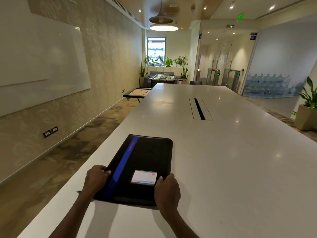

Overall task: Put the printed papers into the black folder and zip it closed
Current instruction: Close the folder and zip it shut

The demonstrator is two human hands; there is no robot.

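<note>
The closed black folder lay flat near the white table's near edge, left hand and right hand clamped on its sides; no papers showed, so unzipping it probably came next.

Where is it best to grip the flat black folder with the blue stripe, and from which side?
Probably at the two long side edges near its close end, one hand from each side. The black folder with the blue stripe lies flat and wide on the white table, so one hand would let it sag.
</note>
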